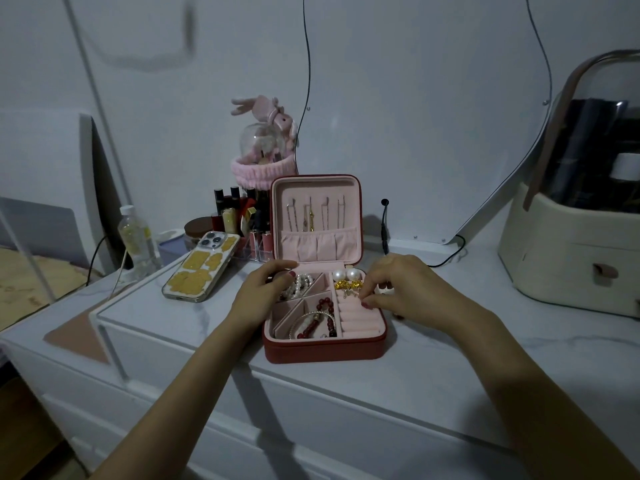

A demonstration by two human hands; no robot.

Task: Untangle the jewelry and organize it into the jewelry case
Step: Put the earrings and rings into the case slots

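Open red jewelry case [323, 348] on white dresser top [450, 341], lid upright. Left hand [266, 289] curled on its back-left corner; right hand [398, 289] pinching over ring rolls [356, 317], what is pinched unclear. Phone [201, 271], lipstick rack [242, 216] crowding left; cream organizer [568, 258] right.

We see a dark red jewelry case [323, 349] lined in pale pink, with white pearl earrings [345, 274] set on gold, a dark red bead bracelet [325, 306] and a white pearl strand [300, 285]. The phone case [202, 270] is clear with mustard-yellow patches. The bench [433, 344] is white with faint grey marbling.
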